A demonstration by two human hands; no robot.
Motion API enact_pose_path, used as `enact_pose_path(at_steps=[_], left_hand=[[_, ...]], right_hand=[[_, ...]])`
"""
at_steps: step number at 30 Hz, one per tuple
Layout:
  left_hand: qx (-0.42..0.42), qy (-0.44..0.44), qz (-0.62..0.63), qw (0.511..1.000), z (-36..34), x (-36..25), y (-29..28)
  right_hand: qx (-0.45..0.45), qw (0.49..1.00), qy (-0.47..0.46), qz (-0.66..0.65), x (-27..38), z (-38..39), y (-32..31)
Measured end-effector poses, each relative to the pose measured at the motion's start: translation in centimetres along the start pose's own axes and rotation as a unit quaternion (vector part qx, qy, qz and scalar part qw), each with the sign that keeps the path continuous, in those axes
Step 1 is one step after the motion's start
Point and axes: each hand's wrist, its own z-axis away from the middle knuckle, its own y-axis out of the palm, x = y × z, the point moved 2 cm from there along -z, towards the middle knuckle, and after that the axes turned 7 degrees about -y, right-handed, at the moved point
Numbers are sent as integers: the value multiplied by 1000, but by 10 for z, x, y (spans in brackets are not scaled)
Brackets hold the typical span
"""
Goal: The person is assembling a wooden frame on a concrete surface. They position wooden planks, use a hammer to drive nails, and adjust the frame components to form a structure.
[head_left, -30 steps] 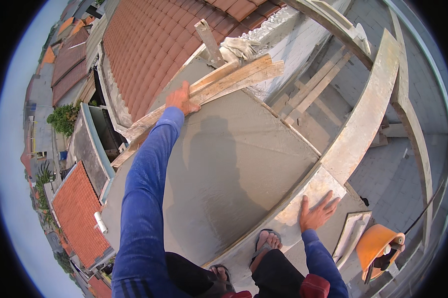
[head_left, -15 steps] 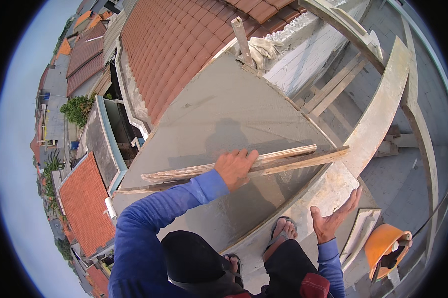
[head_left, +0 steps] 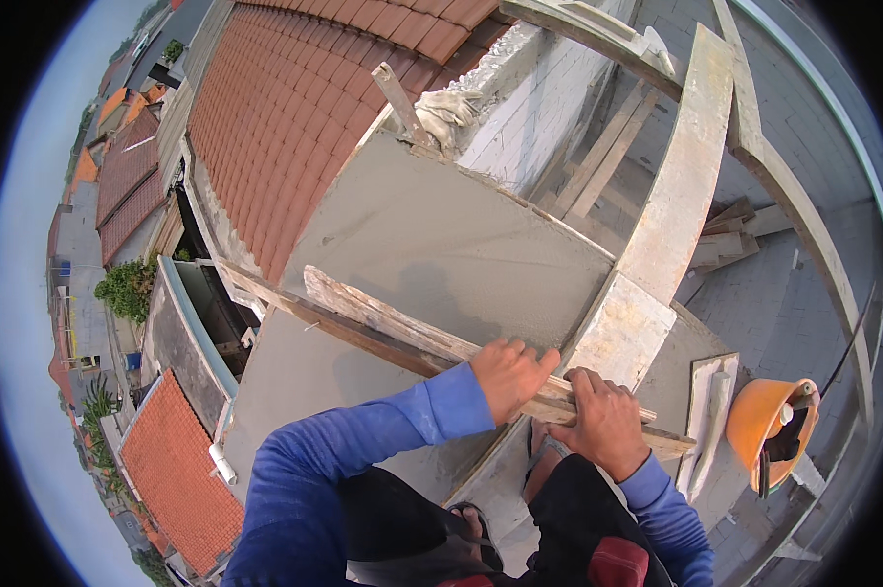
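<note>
Two strips of wood lie together across me: a rough, weathered wooden slat (head_left: pixel 378 307) and a longer, straighter wooden batten (head_left: pixel 353 338). They run over the wet grey mortar surface (head_left: pixel 451 230), slanting from far left to near right. My left hand (head_left: pixel 513 378) is closed over the strips near their right part. Just beside it, my right hand (head_left: pixel 603 419) grips them close to their near right end, thumb on top. The undersides of the strips and some of my fingers are hidden. My sandalled feet are below, partly behind my legs.
A long pale plank (head_left: pixel 681 176) and a stained board (head_left: pixel 622 328) border the mortar on the right. An orange bucket (head_left: pixel 745 416) with tools stands at right. Work gloves (head_left: pixel 446 112) lie by an upright stake (head_left: pixel 397 98). Red roof tiles (head_left: pixel 295 108) slope beyond; a drop lies left.
My right hand, open and apart before, has taken hold of the strips beside my left hand. The strips have swung, their right end coming nearer me. My view has shifted too.
</note>
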Motion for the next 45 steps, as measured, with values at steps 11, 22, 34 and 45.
enact_pose_path(at_steps=[11,22,34,45], left_hand=[[-78,130,0,988,-53,-99,-39],[-60,-99,148,982,-114,-28,114],[8,-253,43,966,-222,-44,171],[51,-302,37,951,-235,-60,169]], right_hand=[[-26,977,152,-149,-98,110,36],[-213,827,421,-305,-188,240,98],[-304,730,457,-407,-246,245,147],[-236,726,538,-358,-193,308,194]])
